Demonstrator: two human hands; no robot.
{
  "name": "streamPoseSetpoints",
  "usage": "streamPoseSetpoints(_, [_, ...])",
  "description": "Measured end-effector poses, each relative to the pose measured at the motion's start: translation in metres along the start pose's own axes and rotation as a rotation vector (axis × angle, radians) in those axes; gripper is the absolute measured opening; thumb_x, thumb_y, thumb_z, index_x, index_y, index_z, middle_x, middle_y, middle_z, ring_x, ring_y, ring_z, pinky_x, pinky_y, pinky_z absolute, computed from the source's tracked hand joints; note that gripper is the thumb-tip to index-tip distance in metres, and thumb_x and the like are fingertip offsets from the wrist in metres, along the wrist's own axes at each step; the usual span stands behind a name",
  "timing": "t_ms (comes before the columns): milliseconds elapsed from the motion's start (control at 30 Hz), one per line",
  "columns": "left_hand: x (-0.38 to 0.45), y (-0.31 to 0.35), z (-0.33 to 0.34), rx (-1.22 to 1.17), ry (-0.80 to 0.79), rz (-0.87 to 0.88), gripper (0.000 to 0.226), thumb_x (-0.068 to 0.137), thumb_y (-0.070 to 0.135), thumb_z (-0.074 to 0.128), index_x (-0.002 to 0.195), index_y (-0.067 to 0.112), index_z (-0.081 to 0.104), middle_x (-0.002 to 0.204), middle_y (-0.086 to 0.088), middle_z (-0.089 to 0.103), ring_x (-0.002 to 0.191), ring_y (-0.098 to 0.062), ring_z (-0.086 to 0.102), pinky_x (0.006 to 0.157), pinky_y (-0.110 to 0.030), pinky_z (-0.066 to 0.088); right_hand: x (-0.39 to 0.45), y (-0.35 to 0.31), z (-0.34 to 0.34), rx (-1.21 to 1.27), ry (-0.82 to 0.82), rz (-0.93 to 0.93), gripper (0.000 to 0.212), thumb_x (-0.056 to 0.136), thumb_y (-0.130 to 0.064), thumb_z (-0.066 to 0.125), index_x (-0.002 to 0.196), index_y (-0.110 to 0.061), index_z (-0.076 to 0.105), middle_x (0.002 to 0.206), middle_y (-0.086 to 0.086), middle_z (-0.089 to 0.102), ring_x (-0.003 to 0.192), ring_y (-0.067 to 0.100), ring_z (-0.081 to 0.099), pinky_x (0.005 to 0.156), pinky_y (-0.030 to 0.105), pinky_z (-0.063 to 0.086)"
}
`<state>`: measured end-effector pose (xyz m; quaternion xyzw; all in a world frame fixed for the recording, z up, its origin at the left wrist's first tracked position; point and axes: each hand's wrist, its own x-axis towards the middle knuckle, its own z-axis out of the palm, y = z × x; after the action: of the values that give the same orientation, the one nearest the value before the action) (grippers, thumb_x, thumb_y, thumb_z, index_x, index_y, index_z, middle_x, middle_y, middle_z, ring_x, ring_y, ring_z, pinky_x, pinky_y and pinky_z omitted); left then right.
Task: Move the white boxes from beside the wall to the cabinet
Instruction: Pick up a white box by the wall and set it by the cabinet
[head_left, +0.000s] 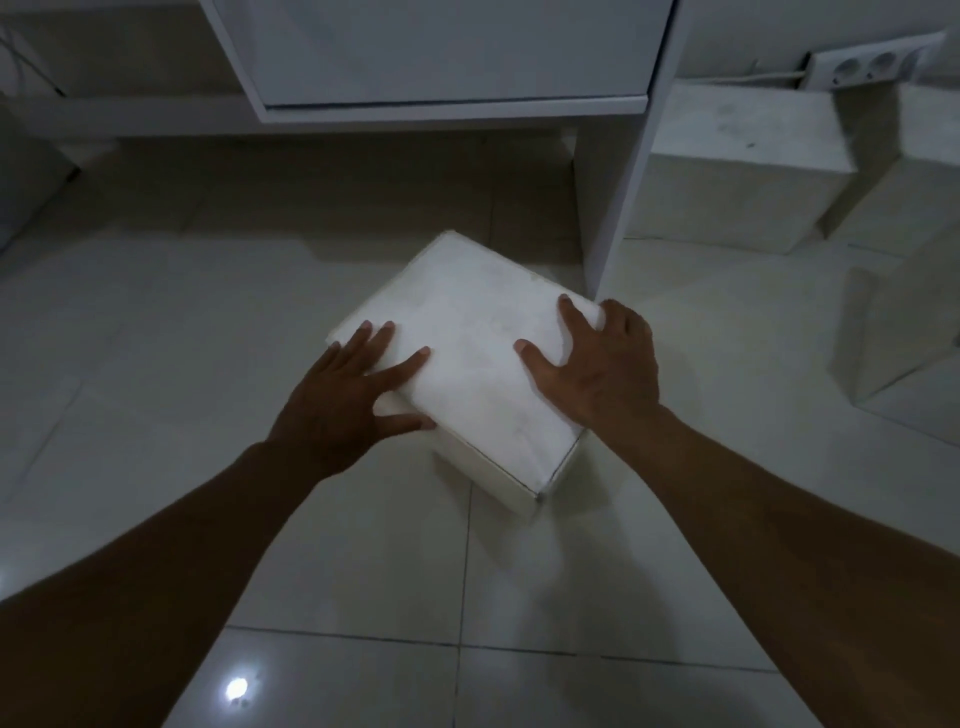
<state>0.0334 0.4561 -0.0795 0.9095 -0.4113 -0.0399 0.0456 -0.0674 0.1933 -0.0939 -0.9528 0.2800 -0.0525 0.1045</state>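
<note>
A white box (467, 358) sits on the tiled floor (156, 322), turned at an angle so that one corner points toward the camera and another toward the cabinet (452, 57). Both hands are on it. The left hand (345, 395) lies spread over the box's left edge, its fingers flat on the top face and its thumb pressed against the near left side. The right hand (597, 364) covers the right corner, thumb and forefinger splayed on the top face while the other fingers wrap down over the far right edge; so each hand grasps the box from its own side, with both forearms reaching in from the bottom of the view. The box is just in front of the white cabinet, near the base of its upright side panel (618, 208), though whether box and panel touch cannot be told. Beyond the panel, to the right, two more white boxes stand against the wall: one (743, 161) directly beside the panel, and another (919, 171) to its right, partly cut off by the frame. A double wall socket (867, 65) is mounted above them. A light reflection (236, 688) glints on a floor tile near the left forearm.
</note>
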Motion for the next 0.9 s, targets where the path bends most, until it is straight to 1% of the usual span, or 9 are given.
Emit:
streamPoseSetpoints(67, [-0.003,0.01,0.001,-0.107,0.062,-0.171,0.079,0.082,0.078,0.039,0.152,0.044,0.023,0.164,-0.005,0.004,0.149,-0.028,0.014,0.113,-0.049,0.027,-0.007,0.005,-0.003,0.029,0.037,0.078,0.084,0.083,-0.083,0.031,0.15,-0.033,0.031,0.144,0.014,0.038,0.13,0.032,0.036,0.11,0.044,0.03])
streamPoseSetpoints(133, [-0.004,0.028,0.007,-0.29,0.073,-0.348,0.079,0.09,0.061,0.051,0.155,0.037,0.014,0.164,-0.007,0.006,0.144,-0.032,0.029,0.109,-0.05,0.035,-0.011,0.007,-0.006,0.028,0.031,0.122,0.083,0.083,-0.082,0.031,0.15,-0.033,0.03,0.14,0.012,0.04,0.125,0.03,0.04,0.105,0.042,0.033])
streamPoseSetpoints(200, [0.001,0.055,0.011,-0.538,0.089,-0.454,0.087,0.092,0.054,0.053,0.157,0.023,0.005,0.16,-0.013,0.024,0.138,-0.033,0.041,0.11,-0.044,0.037,-0.013,0.008,-0.008,0.017,0.001,0.146,0.084,0.083,-0.082,0.03,0.151,-0.033,0.028,0.142,0.012,0.04,0.126,0.03,0.04,0.105,0.043,0.033])
streamPoseSetpoints(267, [0.011,0.081,0.012,-0.708,0.082,-0.535,0.093,0.092,0.054,0.055,0.157,0.017,0.001,0.156,-0.014,0.032,0.138,-0.032,0.04,0.111,-0.039,0.034,-0.02,0.005,-0.007,0.025,0.003,0.168,0.084,0.084,-0.081,0.03,0.151,-0.032,0.027,0.142,0.012,0.04,0.126,0.03,0.04,0.106,0.044,0.033])
streamPoseSetpoints(400, [0.027,0.1,0.011,-0.748,0.098,-0.594,0.094,0.092,0.048,0.059,0.156,0.017,-0.002,0.16,-0.011,0.022,0.143,-0.031,0.029,0.114,-0.039,0.03,-0.043,0.002,-0.006,0.03,0.039,0.225,0.083,0.086,-0.078,0.03,0.153,-0.029,0.025,0.142,0.014,0.039,0.126,0.032,0.039,0.105,0.044,0.033])
streamPoseSetpoints(633, [0.033,0.089,0.008,-0.695,-0.037,-0.401,0.071,0.095,0.047,0.054,0.155,0.032,0.02,0.163,-0.013,0.002,0.147,-0.033,0.02,0.119,-0.044,0.022,-0.069,0.012,-0.013,0.088,0.096,0.266,0.083,0.082,-0.077,0.043,0.144,-0.024,0.041,0.132,0.011,0.044,0.121,0.029,0.043,0.1,0.042,0.036])
streamPoseSetpoints(767, [0.007,0.084,0.004,-0.217,-0.06,-0.005,0.099,0.076,0.084,0.043,0.155,0.032,0.016,0.162,-0.006,-0.019,0.15,-0.022,-0.013,0.121,-0.048,0.004,-0.079,0.035,-0.011,0.12,0.342,-0.331,0.07,0.087,-0.061,0.056,0.133,-0.009,0.058,0.142,0.014,0.05,0.133,0.029,0.044,0.109,0.049,0.035])
streamPoseSetpoints(833, [-0.003,0.082,0.003,-0.082,-0.096,0.208,0.114,0.068,0.092,0.036,0.157,0.027,0.008,0.163,-0.002,-0.017,0.148,-0.015,-0.018,0.122,-0.045,0.0,-0.082,0.051,-0.007,0.171,0.277,-0.593,0.075,0.085,-0.057,0.063,0.138,-0.005,0.054,0.148,0.014,0.046,0.142,0.027,0.037,0.113,0.05,0.032])
streamPoseSetpoints(900, [-0.004,0.078,0.006,-0.045,-0.093,0.286,0.113,0.072,0.084,0.048,0.157,0.023,0.007,0.163,-0.001,-0.01,0.15,-0.014,-0.012,0.122,-0.04,0.0,-0.082,0.064,-0.001,0.145,0.205,-0.636,0.085,0.081,-0.06,0.066,0.144,-0.006,0.048,0.153,0.012,0.04,0.145,0.023,0.031,0.115,0.048,0.03])
